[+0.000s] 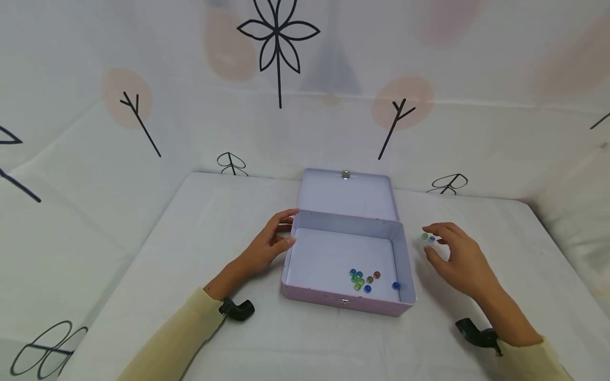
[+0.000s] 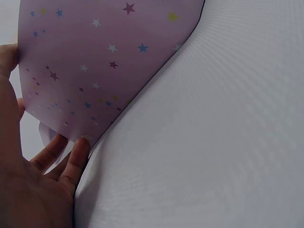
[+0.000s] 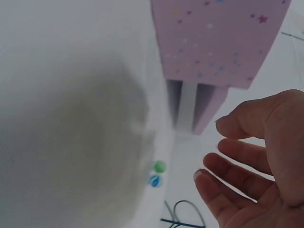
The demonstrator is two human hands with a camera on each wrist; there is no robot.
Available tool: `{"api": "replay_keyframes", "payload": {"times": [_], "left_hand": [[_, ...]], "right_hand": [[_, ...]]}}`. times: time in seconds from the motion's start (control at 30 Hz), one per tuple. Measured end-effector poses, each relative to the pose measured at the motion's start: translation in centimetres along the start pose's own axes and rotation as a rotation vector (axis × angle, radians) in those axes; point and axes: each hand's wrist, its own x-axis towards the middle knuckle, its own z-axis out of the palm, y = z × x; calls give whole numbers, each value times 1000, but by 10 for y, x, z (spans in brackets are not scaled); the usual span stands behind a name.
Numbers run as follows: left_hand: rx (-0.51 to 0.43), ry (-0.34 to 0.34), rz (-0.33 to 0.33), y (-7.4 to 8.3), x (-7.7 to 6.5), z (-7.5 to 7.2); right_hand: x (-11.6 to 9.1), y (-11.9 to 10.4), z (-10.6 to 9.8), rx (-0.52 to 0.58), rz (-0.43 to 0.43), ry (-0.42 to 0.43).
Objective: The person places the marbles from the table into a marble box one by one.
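Note:
A pink, star-printed tin box [image 1: 329, 298] lies with its hinged lid [image 1: 347, 193] laid back. Several glass marbles [image 1: 367, 289] sit in the near right part of it. My left hand [image 1: 263, 248] holds the box by its left side, the thumb at the rim; in the left wrist view other fingertips [image 2: 81, 142] touch the outer end wall. To the right of the box, a green marble [image 3: 159, 166] and a blue marble [image 3: 155, 180] lie side by side on the white cloth. My right hand [image 1: 458, 260] hovers close beside them, fingers loosely bent and apart, holding nothing.
The white cloth-covered table [image 1: 305, 344] runs under the box and both arms. Behind it hangs a white patterned cloth [image 1: 329, 132]. Each wrist wears a black camera [image 1: 237, 309]. A small metal clasp [image 1: 345, 301] sits on the box front.

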Motion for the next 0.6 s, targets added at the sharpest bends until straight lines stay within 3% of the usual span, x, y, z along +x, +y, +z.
{"api": "replay_keyframes", "payload": {"times": [0.23,0.6], "left_hand": [[4,3,-5,0,0,0],[10,2,-15,-1,0,0]], "right_hand": [[2,17,7,-16,67,-130],[2,27,12,-31,100,-221]]}}
